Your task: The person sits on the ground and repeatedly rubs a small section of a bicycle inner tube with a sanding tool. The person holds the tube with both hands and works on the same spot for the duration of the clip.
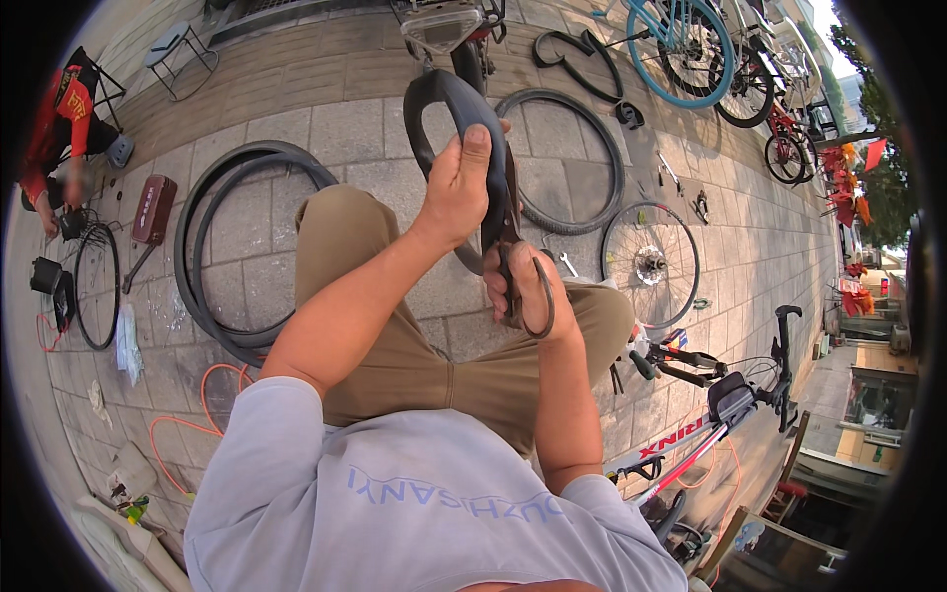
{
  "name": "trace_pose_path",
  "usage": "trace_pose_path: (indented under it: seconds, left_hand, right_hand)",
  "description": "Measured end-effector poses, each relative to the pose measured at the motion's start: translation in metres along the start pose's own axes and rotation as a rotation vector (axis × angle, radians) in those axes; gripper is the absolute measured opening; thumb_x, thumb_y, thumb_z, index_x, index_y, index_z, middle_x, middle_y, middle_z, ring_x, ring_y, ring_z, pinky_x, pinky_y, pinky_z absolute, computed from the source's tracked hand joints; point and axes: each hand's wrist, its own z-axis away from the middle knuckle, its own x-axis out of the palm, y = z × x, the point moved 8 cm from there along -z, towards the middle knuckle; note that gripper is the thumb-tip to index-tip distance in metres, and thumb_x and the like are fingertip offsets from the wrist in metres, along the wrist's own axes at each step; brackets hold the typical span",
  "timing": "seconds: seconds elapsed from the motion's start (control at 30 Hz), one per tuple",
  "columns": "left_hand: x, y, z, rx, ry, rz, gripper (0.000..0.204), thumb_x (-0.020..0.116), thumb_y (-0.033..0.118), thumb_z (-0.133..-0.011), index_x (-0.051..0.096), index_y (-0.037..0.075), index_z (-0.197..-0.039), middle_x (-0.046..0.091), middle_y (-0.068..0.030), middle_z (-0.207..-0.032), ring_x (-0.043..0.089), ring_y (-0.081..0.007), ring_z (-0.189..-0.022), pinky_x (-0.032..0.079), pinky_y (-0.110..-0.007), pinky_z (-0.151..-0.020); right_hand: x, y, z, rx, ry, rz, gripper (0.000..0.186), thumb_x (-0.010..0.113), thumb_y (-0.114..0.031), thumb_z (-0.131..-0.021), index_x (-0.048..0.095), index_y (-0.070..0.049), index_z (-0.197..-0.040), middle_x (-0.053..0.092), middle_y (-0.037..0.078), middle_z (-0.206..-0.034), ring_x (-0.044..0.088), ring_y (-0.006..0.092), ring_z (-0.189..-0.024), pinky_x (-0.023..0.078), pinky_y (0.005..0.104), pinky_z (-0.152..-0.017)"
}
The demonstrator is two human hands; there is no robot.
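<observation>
The left hand [460,185] grips a looped black inner tube [470,99] above the paving [395,301], seemingly steadying it alongside the scissors [511,227]; the right hand [538,294] wraps their handles, apparently for control of the blades beside the rubber.

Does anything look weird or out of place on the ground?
Yes: a spoked wheel lies by itself on the paving, to the right of the right hand. Wheels usually sit on bikes, so it looks odd.
</observation>
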Motion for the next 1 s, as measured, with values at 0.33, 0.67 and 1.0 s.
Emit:
trace_pose_path:
  seconds: [0.33,0.67,1.0]
  left_hand:
    - [0.000,-0.001,0.002,-0.029,0.002,0.032,0.078,0.045,0.066,-0.108,0.045,-0.003,-0.143,0.062,-0.0092,-0.087,0.066,-0.0176,-0.061,0.059,-0.034,-0.056]
    - [-0.009,0.008,-0.011,-0.193,0.032,0.312,0.088,0.047,0.078,-0.101,0.048,-0.002,-0.138,0.064,-0.0093,-0.085,0.070,-0.0220,-0.071,0.062,-0.040,-0.065]
    - [-0.014,0.009,-0.007,-0.082,0.062,0.064,0.076,0.041,0.069,-0.109,0.058,-0.002,-0.129,0.064,-0.0027,-0.084,0.057,-0.0088,-0.072,0.049,-0.025,-0.065]
  right_hand:
    - [-0.001,0.005,0.001,0.008,0.044,0.038,0.067,0.057,-0.070,-0.102,0.056,-0.004,-0.090,0.048,-0.002,-0.069,0.045,0.0075,-0.053,0.038,0.0251,-0.047]
    - [0.003,0.011,0.013,-0.063,0.029,0.206,0.065,0.055,-0.067,-0.105,0.055,-0.004,-0.087,0.048,-0.002,-0.067,0.045,0.0084,-0.050,0.040,0.0260,-0.050]
    - [0.010,0.006,0.003,-0.065,-0.059,0.038,0.069,0.053,-0.071,-0.104,0.058,-0.002,-0.101,0.050,0.001,-0.081,0.051,0.0107,-0.065,0.043,0.0261,-0.055]
